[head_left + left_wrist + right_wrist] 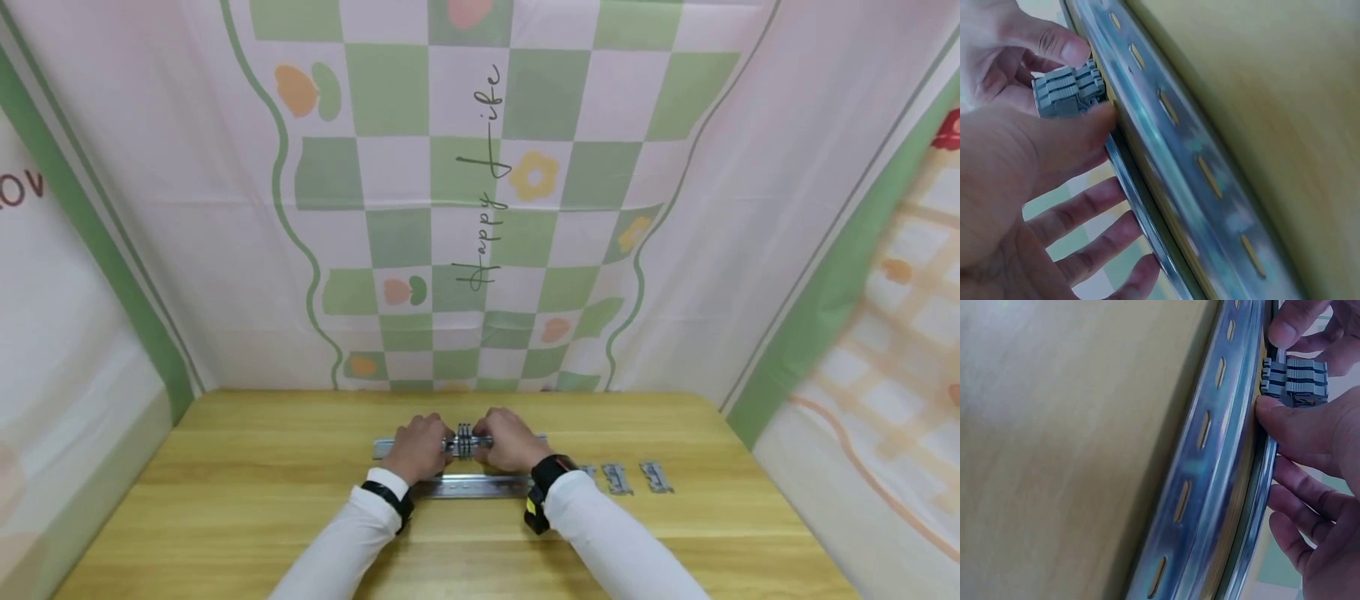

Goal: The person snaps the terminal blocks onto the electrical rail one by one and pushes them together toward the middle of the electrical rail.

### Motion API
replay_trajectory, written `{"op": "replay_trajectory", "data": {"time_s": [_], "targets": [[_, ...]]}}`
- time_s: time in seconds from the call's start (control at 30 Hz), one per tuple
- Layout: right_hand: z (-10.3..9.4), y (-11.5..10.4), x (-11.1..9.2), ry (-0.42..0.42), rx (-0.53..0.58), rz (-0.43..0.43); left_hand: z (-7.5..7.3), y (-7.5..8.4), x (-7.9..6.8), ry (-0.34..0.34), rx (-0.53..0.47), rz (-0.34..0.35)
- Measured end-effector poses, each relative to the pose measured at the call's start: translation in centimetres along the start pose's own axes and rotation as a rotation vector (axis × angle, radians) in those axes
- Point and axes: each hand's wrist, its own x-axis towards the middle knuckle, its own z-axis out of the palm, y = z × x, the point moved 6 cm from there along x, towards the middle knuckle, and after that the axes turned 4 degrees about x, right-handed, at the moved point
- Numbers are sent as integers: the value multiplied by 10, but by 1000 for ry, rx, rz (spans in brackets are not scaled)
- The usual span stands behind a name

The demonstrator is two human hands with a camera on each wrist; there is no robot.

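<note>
Several slim grey terminal blocks point(464, 440) stand side by side on the far metal DIN rail point(384, 448). My left hand point(418, 447) grips that rail just left of the blocks; its thumb point(1099, 119) lies at their side, by the rail's edge. From the other side my right hand point(512, 441) grips the rail, its thumb point(1270, 411) against the stack's foot. In both wrist views the other fingers reach to the rail from behind, spread a little. Parts of the rail are hidden under the hands.
A second slotted DIN rail point(480, 486) lies on the wooden table point(225, 500), nearer me and parallel to the first. Right of my wrist lie loose grey terminal blocks point(617, 478), one partly hidden by the wrist strap. A checked curtain point(465, 233) hangs behind the table.
</note>
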Motion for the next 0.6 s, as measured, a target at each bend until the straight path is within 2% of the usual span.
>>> {"op": "replay_trajectory", "data": {"time_s": [0.27, 0.6], "targets": [[1, 1, 1, 15, 14, -10, 3, 1, 6, 30, -17, -57], [1, 1, 1, 49, 2, -39, 0, 4, 7, 58, -47, -83]]}}
